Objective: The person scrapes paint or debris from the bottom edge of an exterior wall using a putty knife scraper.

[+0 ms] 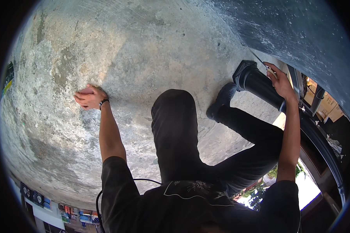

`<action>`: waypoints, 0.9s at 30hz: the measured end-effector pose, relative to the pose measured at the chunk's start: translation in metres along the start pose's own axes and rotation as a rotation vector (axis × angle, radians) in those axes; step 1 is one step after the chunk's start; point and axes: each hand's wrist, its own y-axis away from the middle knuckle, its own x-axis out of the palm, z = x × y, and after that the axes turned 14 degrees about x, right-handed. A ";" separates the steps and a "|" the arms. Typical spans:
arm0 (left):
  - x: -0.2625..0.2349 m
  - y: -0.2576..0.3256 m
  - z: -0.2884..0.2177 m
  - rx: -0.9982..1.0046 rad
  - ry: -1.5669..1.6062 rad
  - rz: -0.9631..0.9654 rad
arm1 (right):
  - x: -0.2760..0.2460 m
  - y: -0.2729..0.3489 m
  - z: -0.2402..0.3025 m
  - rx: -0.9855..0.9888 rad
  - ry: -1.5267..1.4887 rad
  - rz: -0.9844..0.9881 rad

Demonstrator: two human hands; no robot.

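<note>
On the left, my left hand [90, 98] is closed around a small pinkish piece [86, 91], whose kind I cannot make out; it is at the mottled grey concrete surface [144, 50]. Over on the right, my right hand [280, 82] grips a tool with a thin metal blade [256, 56] and a pale handle [271, 71]. The blade points up and left, its tip near where the concrete meets a dark blue-grey surface [299, 35]. Just below that hand lies a thick black pipe [260, 83] with a flared end.
My shoe [223, 100] rests beside the pipe's flared end. Cardboard [327, 103] and a curved black tube [322, 145] are at the far right. A black cord [144, 179] runs by my shirt. Shelves with coloured items [79, 215] stand at the lower left.
</note>
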 end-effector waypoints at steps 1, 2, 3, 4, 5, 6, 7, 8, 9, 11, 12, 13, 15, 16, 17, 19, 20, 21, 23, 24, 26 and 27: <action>0.000 0.001 0.000 -0.014 0.002 0.007 | 0.000 -0.004 0.002 0.048 0.040 0.079; -0.002 0.001 0.000 -0.028 0.004 0.013 | 0.004 -0.007 0.003 0.095 0.079 0.159; -0.003 0.000 -0.001 -0.016 -0.010 0.028 | 0.009 -0.011 -0.001 0.074 0.092 0.184; -0.003 -0.002 -0.004 -0.018 0.017 0.009 | 0.015 -0.016 -0.007 0.082 0.092 0.205; -0.006 -0.002 -0.005 -0.016 0.039 -0.007 | 0.021 -0.019 -0.016 -0.010 0.058 0.177; -0.006 0.000 -0.003 -0.002 0.020 0.006 | 0.027 -0.021 -0.021 -0.103 0.021 0.148; -0.006 0.000 -0.001 -0.007 0.021 0.020 | 0.029 -0.020 -0.021 -0.088 -0.020 0.170; -0.003 -0.004 -0.002 -0.018 0.028 0.021 | 0.029 -0.024 -0.015 -0.091 -0.027 0.181; -0.002 -0.002 0.002 -0.015 0.010 0.021 | 0.028 -0.025 -0.008 -0.081 0.017 0.183; -0.004 -0.001 -0.002 -0.017 0.009 0.032 | 0.024 -0.027 0.000 -0.095 0.069 0.145; -0.002 -0.002 -0.004 -0.024 0.014 0.043 | 0.024 -0.030 0.002 -0.104 0.054 0.137; -0.002 -0.001 -0.003 -0.005 -0.007 0.032 | 0.022 -0.031 0.005 -0.147 0.070 0.089; 0.001 0.001 -0.002 -0.041 -0.024 0.088 | 0.017 -0.028 0.014 -0.212 0.075 0.015; 0.001 0.000 0.000 -0.021 -0.029 0.065 | 0.015 -0.029 0.021 -0.217 0.056 -0.006; 0.004 0.002 0.000 -0.025 -0.030 0.053 | 0.013 -0.030 0.027 -0.229 0.100 -0.023; 0.000 0.001 0.003 -0.019 -0.053 0.020 | 0.013 -0.037 0.043 -0.252 0.164 -0.066; -0.002 -0.001 0.009 -0.019 -0.059 0.008 | 0.016 -0.046 0.047 -0.253 0.149 -0.097; -0.002 -0.001 0.007 -0.007 -0.056 -0.017 | 0.019 -0.053 0.048 -0.331 0.200 -0.132; 0.003 0.001 0.009 0.015 -0.039 -0.059 | 0.030 -0.065 0.050 -0.401 0.237 -0.188; 0.008 0.002 0.008 0.012 -0.052 -0.056 | 0.034 -0.072 0.055 -0.418 0.270 -0.239; 0.011 0.006 0.006 0.016 -0.048 -0.070 | 0.040 -0.078 0.065 -0.426 0.292 -0.312; 0.010 0.006 0.004 0.007 -0.054 -0.073 | 0.042 -0.076 0.070 -0.417 0.317 -0.328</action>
